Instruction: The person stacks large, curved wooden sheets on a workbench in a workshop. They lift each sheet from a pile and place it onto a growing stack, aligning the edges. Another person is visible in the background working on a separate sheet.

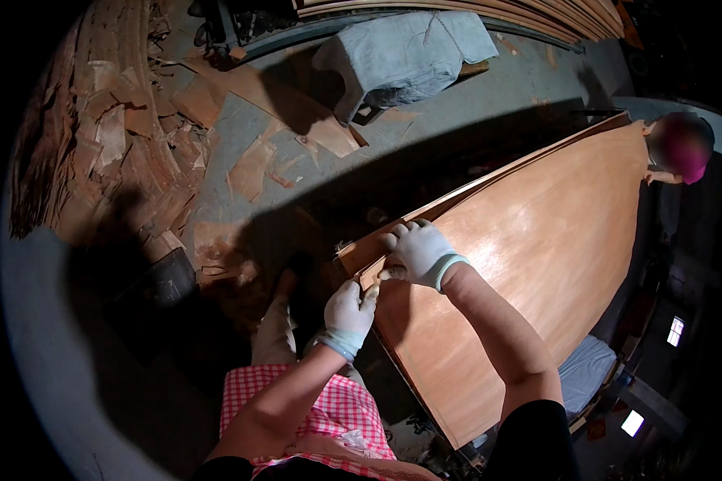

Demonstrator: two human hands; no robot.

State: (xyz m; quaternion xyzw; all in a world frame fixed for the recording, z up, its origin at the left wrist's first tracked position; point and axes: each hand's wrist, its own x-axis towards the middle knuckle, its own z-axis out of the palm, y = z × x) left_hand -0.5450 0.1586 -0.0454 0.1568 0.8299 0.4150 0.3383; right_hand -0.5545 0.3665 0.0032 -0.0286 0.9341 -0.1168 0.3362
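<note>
A large, thin, light-brown wood veneer sheet [537, 240] slants away to the right over a stack. My left hand [350, 310], in a white knit glove, is closed with its fingertips at the sheet's near left corner. Just beyond it my right hand [421, 250], gloved alike, lies over the same edge with fingers bent around it. A small strip of wood [369, 274] shows at the corner between both hands. Under the sheet's far edge another wooden board [361, 252] sticks out. The undersides of my fingers are partly hidden.
Another person [664, 175] stands at the sheet's far right end, hands at its edge. Veneer scraps [120, 144] heap on the floor at left. A cloth-covered block [417, 60] stands beyond, before stacked boards [489, 8]. A dark container [168, 278] sits left of my feet.
</note>
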